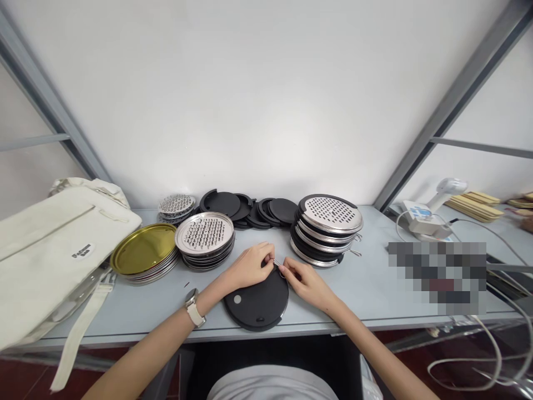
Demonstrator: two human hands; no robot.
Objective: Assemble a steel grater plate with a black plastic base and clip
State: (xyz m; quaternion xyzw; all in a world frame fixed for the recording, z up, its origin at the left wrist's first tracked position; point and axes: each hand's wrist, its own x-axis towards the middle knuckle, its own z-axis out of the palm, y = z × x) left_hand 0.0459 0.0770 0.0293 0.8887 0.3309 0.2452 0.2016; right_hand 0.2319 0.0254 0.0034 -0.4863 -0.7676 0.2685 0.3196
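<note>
Pinching a small metal piece (277, 263) between the fingertips of both your hands, you have very little to hold on to. Your left hand (253, 264) has its fingers curled closed on one end; your right hand (307, 282) grips the other between thumb and forefinger. The fingers hide much of the piece, so its exact shape and whether it is joined to the disc (261, 303) cannot be told. If one pinch slips, the piece could spring away, or its thin end could catch a fingertip.

Beneath your hands, the disc lies flat on the desk (353, 303), right by the front edge. A hard pull or push toward you could slide it over that edge, as only your left hand seems placed to steady it.

Just beyond your right hand stands the tall stack (327, 244), with metal clips (356, 253) jutting from its right side; a sudden release could send your knuckles into it and topple it. To the left, the graters (206, 236) sit near your left forearm, rough face up, and could scrape you if your arm swings wide. Farther left, the bag (62, 244) leans close to the gold lid (145, 250); if it slumps, it could shove that pile.
</note>
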